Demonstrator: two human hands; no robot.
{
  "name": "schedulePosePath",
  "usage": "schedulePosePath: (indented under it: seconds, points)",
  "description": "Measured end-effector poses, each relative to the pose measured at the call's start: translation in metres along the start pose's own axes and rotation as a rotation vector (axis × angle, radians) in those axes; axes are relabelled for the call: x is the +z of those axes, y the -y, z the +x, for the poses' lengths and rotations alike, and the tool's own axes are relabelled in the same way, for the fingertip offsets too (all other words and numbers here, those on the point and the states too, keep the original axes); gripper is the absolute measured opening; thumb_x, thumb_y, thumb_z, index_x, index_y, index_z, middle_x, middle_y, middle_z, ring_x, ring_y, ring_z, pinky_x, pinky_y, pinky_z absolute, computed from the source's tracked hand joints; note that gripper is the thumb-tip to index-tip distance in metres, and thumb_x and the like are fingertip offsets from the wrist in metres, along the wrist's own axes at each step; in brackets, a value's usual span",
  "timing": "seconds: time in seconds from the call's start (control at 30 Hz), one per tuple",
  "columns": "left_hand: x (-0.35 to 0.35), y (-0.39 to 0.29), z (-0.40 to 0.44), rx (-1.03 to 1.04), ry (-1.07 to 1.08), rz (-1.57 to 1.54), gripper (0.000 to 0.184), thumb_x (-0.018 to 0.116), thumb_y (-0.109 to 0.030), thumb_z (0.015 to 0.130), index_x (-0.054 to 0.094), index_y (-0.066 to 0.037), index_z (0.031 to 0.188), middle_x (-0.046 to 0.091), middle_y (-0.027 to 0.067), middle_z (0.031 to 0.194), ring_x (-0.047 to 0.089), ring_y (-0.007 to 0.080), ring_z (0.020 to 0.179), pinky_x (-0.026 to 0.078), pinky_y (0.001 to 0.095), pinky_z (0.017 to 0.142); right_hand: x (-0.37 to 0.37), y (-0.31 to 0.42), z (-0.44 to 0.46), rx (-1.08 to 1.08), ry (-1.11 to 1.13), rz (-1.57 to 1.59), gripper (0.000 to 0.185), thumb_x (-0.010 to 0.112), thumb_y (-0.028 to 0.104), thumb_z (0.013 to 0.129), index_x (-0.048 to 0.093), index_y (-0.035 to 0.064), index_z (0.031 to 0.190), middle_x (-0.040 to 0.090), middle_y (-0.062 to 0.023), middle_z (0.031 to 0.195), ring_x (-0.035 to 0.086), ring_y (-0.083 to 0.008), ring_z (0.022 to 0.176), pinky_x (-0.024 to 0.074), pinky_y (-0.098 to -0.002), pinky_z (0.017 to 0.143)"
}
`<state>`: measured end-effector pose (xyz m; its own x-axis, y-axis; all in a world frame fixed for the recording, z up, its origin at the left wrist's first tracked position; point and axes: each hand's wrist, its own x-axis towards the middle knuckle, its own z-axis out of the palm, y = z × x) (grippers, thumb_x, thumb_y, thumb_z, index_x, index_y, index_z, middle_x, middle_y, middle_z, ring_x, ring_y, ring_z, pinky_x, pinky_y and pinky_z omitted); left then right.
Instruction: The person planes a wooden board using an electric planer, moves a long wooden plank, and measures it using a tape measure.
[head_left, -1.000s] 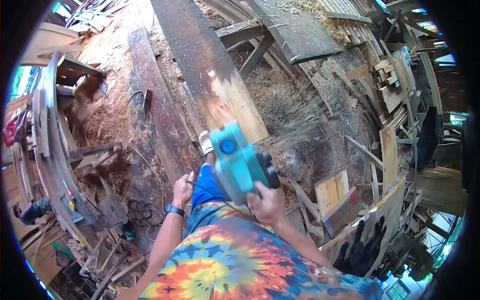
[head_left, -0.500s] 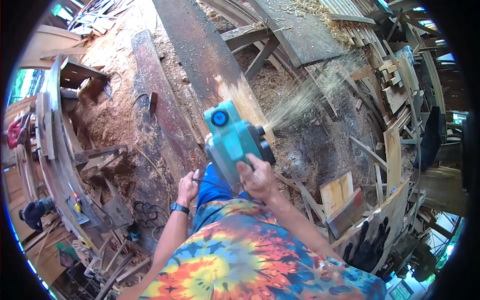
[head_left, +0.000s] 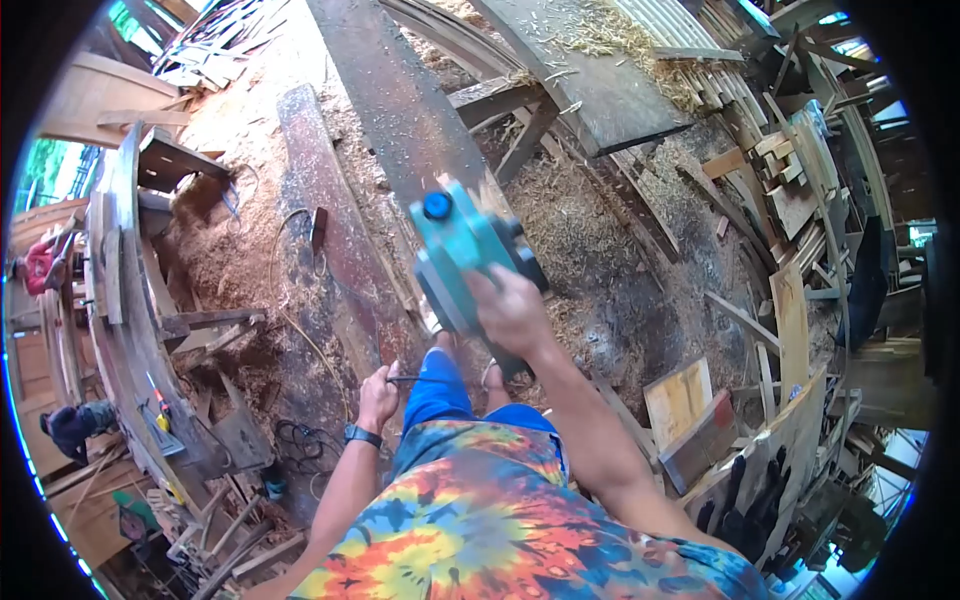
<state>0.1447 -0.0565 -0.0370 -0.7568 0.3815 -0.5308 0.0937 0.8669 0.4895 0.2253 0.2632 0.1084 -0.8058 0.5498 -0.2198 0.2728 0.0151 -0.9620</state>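
My right hand (head_left: 512, 308) is closed round the handle of a teal electric hand planer (head_left: 462, 252) with a blue front knob. The planer is over a long, wide wooden board (head_left: 400, 95) and hides part of it. A small strip of paler wood (head_left: 487, 190) shows just beyond the planer's front. Down by my blue shorts, my left hand (head_left: 377, 397) is closed on a dark power cord (head_left: 415, 379), held off to the left of the board. Slight blur softens my right hand and the planer.
A reddish-brown plank (head_left: 330, 190) lies on the shavings to the left. Ahead on the right is a wide slab (head_left: 600, 95) with shavings on it. Black gloves (head_left: 745, 495) rest at lower right. Two other people (head_left: 78, 425) are at far left.
My right arm has reached farther forward, carrying the planer up along the board over the pale strip. The spray of shavings to its right has gone. My left hand still grips the cord.
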Motion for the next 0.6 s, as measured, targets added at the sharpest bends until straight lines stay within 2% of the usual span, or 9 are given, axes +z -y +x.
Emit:
schedulePosePath:
  seconds: [0.03,0.07,0.13,0.2,0.27,0.43,0.53,0.6]
  points:
    - [0.002,-0.002,-0.002,0.006,0.005,0.019,0.051,0.050,-0.046,0.106,0.066,-0.001,0.090,0.066,0.0322,0.092,0.062,0.0533,0.095,0.048,0.0576,0.079,-0.014,-0.008,-0.030,0.040,0.019,0.042,0.053,0.059,0.055,0.101,0.061,0.0021,0.095,0.059,-0.0124,0.068,0.055,-0.0197,0.056,0.0429,-0.0341,0.052]
    - [0.002,-0.009,-0.004,0.012,0.021,0.025,0.051,0.050,-0.047,0.106,0.066,-0.001,0.090,0.066,0.0320,0.092,0.062,0.0534,0.095,0.048,0.0578,0.079,-0.027,-0.019,-0.059,0.066,0.030,0.023,0.057,0.058,0.062,0.099,0.060,0.0054,0.098,0.057,0.0004,0.062,0.051,-0.0060,0.049,0.0387,-0.0245,0.045]
    - [0.004,-0.024,-0.008,0.022,0.053,0.034,0.051,0.050,-0.047,0.106,0.065,-0.001,0.089,0.067,0.0315,0.092,0.062,0.0536,0.094,0.048,0.0584,0.078,-0.052,-0.024,-0.116,0.211,0.018,0.067,0.058,0.062,0.057,0.099,0.062,-0.0012,0.090,0.058,-0.0092,0.060,0.054,-0.0129,0.051,0.0435,-0.0325,0.049]
    - [0.015,-0.030,-0.008,0.098,0.072,0.074,0.051,0.050,-0.046,0.105,0.065,-0.001,0.086,0.068,0.0303,0.090,0.064,0.0526,0.091,0.049,0.0591,0.078,-0.071,-0.028,-0.158,0.224,0.017,0.117,0.065,0.061,0.064,0.096,0.062,0.0000,0.090,0.058,-0.0023,0.058,0.054,-0.0082,0.049,0.0423,-0.0276,0.045]
    - [0.019,-0.049,-0.013,0.166,0.130,0.129,0.051,0.051,-0.046,0.105,0.065,-0.001,0.085,0.068,0.0305,0.089,0.065,0.0522,0.090,0.050,0.0595,0.079,-0.080,-0.038,-0.180,0.263,0.024,0.123,0.069,0.061,0.069,0.093,0.063,0.0004,0.091,0.060,-0.0006,0.060,0.057,-0.0076,0.050,0.0438,-0.0251,0.046]
    - [0.041,-0.056,-0.015,0.178,0.158,0.108,0.050,0.052,-0.046,0.104,0.066,-0.002,0.085,0.068,0.0311,0.088,0.065,0.0513,0.088,0.050,0.0602,0.079,-0.078,-0.036,-0.160,0.267,0.057,0.142,0.068,0.059,0.069,0.095,0.063,0.0008,0.095,0.059,-0.0007,0.061,0.056,-0.0073,0.051,0.0436,-0.0245,0.047]
    - [0.036,-0.049,-0.012,0.171,0.121,0.114,0.050,0.052,-0.046,0.104,0.066,-0.002,0.085,0.069,0.0305,0.089,0.066,0.0507,0.088,0.050,0.0595,0.079,-0.071,-0.026,-0.121,0.284,0.094,0.143,0.073,0.059,0.073,0.091,0.061,0.0020,0.106,0.058,-0.0027,0.065,0.054,-0.0090,0.051,0.0417,-0.0250,0.046]
    - [0.027,-0.043,-0.011,0.176,0.096,0.139,0.049,0.051,-0.045,0.104,0.064,-0.002,0.084,0.069,0.0285,0.088,0.065,0.0499,0.087,0.050,0.0596,0.078,-0.060,-0.017,-0.093,0.249,0.094,0.168,0.068,0.057,0.069,0.096,0.060,0.0026,0.108,0.056,-0.0026,0.064,0.053,-0.0088,0.051,0.0408,-0.0246,0.046]
